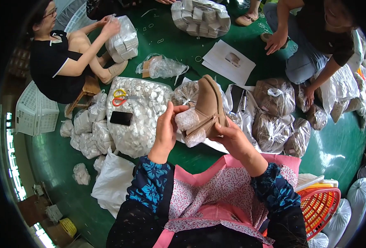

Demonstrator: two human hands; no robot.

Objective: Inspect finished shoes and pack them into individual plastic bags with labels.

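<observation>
Evidently the tan boot (205, 97) is held up just to the right of the large clear bag (148, 128) of white pieces, its toe tilted upward and its sole facing right. The right hand (234, 136) is clamped on the boot near the heel, thumb pressed on the near side, with the other fingers mostly hidden behind it. The left hand (168, 124), between the large clear bag and the boot, sits against a wad of crinkled whitish wrap (187, 120) at the boot's open end; whether its fingers pinch the wrap I cannot tell. Lying on the large clear bag are scissors (119, 102) with yellow and red handles and a black phone (121, 118). Small wrapped bundles (90, 136) crowd its left side, a white sack (113, 177) lies on its near side, and printed sheets (220, 64) rest beyond it to the right. Past its far left corner, a seated co-worker (48, 66) handles a clear bag of pale blocks (125, 41).
</observation>
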